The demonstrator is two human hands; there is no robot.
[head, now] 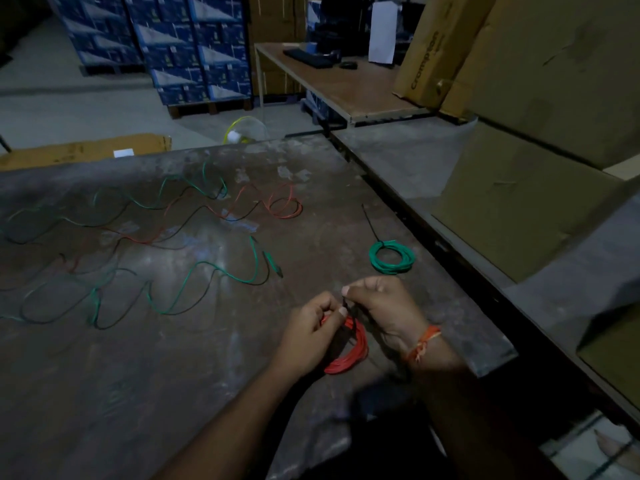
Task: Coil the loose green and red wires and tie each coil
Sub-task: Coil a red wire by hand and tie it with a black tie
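Observation:
A red wire coil (349, 356) lies on the dark worktable (173, 375) near the front right. My left hand (311, 330) grips the coil's upper edge. My right hand (381, 306) pinches a black tie (347, 311) that wraps the coil at its top. A green coil (391, 258) with a black tie sticking up from it rests to the right, beyond my hands. Loose green wires (207, 271) and loose red wires (284, 206) sprawl over the left and middle of the table, mixed with black ones.
Large cardboard boxes (519, 209) stand close along the table's right edge. A wooden desk (346, 88) with a keyboard is behind. Stacked blue cartons (194, 46) fill the back left, and a flat cardboard sheet (86, 150) lies past the far edge.

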